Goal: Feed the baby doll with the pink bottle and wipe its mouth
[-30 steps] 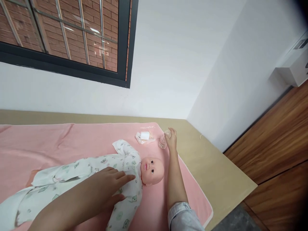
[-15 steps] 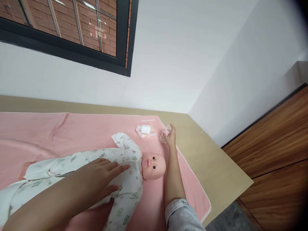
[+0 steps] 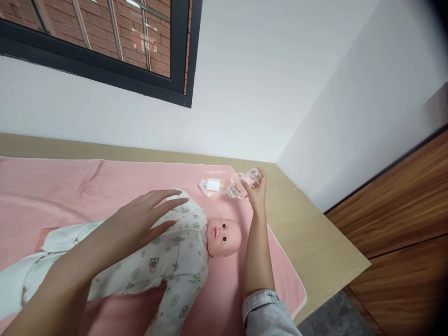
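A baby doll [image 3: 224,237] in white patterned clothes [image 3: 189,252] lies on its back on a pink mat [image 3: 224,298], its head toward the right. My right hand [image 3: 257,189] grips a clear baby bottle [image 3: 238,186] with red lettering by its capped end, beyond the doll's head. Above the doll's chest and arm hovers my left hand [image 3: 154,214], fingers spread and nothing in them. Left of the bottle, a small clear plastic packet with a white label [image 3: 213,185] rests on the mat.
The mat covers much of a pale wooden tabletop [image 3: 297,224], whose corner is at the right. A white wall [image 3: 238,93] with a dark-framed window [image 3: 178,56] stands behind. Wood-grain panels [image 3: 402,224] are at the right.
My right hand has raised the bottle slightly and moved it up and right, showing more of it. My left hand has moved up, away from the doll's chest, with its fingers more spread.
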Available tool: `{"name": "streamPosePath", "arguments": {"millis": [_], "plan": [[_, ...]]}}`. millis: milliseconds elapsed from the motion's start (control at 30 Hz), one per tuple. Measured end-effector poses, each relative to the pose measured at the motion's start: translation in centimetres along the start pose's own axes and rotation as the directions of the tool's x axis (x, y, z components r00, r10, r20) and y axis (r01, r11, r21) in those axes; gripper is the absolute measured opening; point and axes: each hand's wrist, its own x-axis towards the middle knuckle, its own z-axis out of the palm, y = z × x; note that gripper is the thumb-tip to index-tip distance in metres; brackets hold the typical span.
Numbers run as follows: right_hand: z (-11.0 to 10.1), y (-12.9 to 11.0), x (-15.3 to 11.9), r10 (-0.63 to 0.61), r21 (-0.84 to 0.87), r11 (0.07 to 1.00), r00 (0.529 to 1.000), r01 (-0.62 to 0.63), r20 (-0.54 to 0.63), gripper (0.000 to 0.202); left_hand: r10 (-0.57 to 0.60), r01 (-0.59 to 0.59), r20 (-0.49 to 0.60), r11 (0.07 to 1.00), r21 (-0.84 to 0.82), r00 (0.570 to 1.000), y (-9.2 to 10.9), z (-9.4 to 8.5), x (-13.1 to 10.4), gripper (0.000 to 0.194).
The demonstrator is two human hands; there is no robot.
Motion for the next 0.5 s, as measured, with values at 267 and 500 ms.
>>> {"name": "streamPosePath", "arguments": {"millis": [267,500], "plan": [[4.7,-9.1,-5.5,-0.15,0.246,0.966,0.947,0.079,0.285,0.084,-0.165,0.154,-0.186,0.986,-0.071,0.969,2.9,0.6,1.6,0.048],[8.0,-10.6,-8.8,-0.162,0.256,0.966,0.864,0.04,0.477,0.079,-0.28,0.25,-0.197,0.954,-0.162,0.94,3.0,2.1,2.2,0.069]]}}
